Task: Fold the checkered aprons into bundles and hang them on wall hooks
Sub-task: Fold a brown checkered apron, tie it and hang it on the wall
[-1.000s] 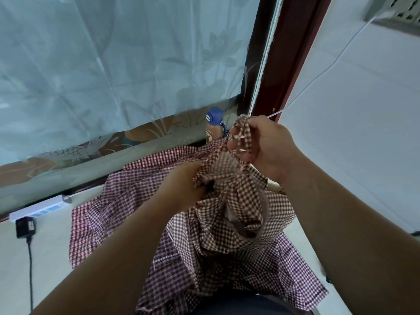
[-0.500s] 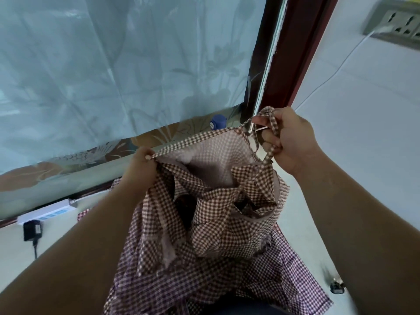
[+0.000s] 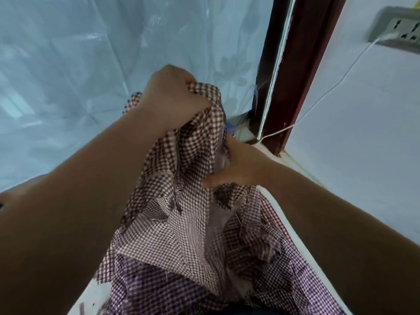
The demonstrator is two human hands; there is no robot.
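step: bunching checkered apron (image 3: 181,223), hanging mid-air from both hands over more checked cloth (image 3: 302,276) | left hand (image 3: 172,98) fisted on top edge | right hand (image 3: 238,169) grips folds lower, fingers partly hidden, probably pinching | do: gather slack evenly downward, tuck loose ends inside bundle

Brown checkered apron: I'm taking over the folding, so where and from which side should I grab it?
Probably the bunched top, from the left, where the left hand grips it: the brown checkered apron hangs limp from there. Steady the hanging folds from the right, as the right hand does midway down.
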